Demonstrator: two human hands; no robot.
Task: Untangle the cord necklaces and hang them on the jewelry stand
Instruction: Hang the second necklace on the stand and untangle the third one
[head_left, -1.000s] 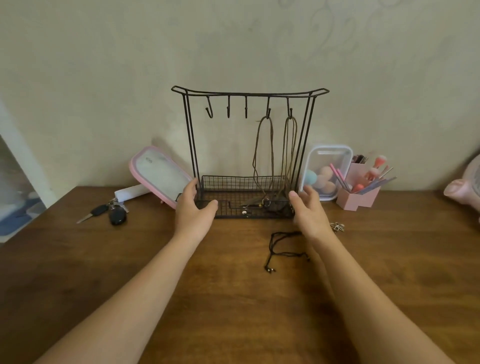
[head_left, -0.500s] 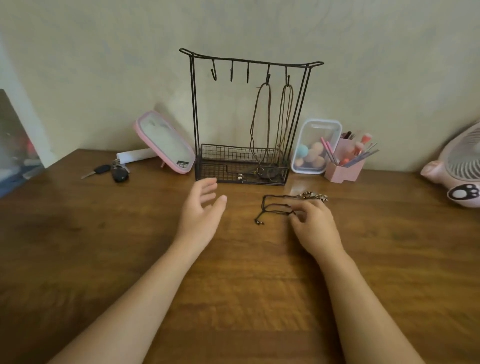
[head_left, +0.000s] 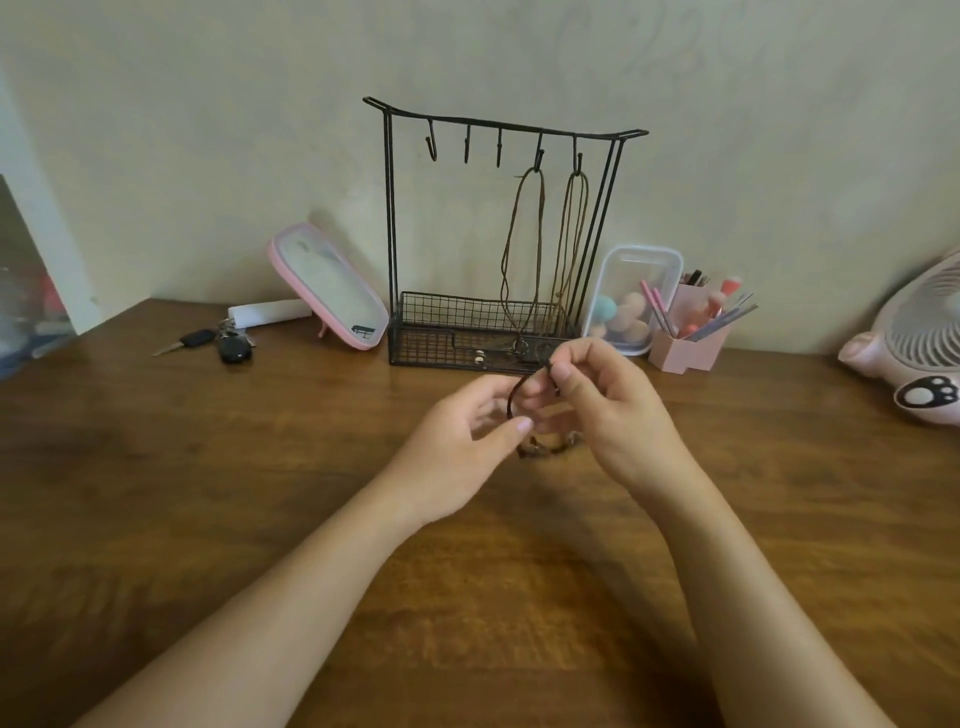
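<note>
Far left of frame, mid-height: car keys (head_left: 221, 344) on the table (head_left: 208, 493), then a pink mirror (head_left: 327, 286) leaning by the wall. Centre: wire jewelry stand (head_left: 390, 208) w/ 2 brown cord necklaces (head_left: 541, 234) on the two right-hand hooks, 3 hooks free on the left.

Just below, centre frame: left hand (head_left: 462, 441) has thumb + fingers curled round the low end of a black cord necklace (head_left: 511, 402), held up off the table in front of the stand's basket. Right hand (head_left: 613, 410) pinches the top of the same loop, thumb vs forefinger, narrow grip. Rest of the cord dangles under the hands, blurry, can't tell how knotted.

Imo the cord's light, thin and floppy, so it'll snag on itself. Don't yank, grab close either side of the tangle and tease it.

Right side: clear box of sponges (head_left: 635, 296), pink brush pot (head_left: 685, 351), fan (head_left: 914, 338) at the edge.
</note>
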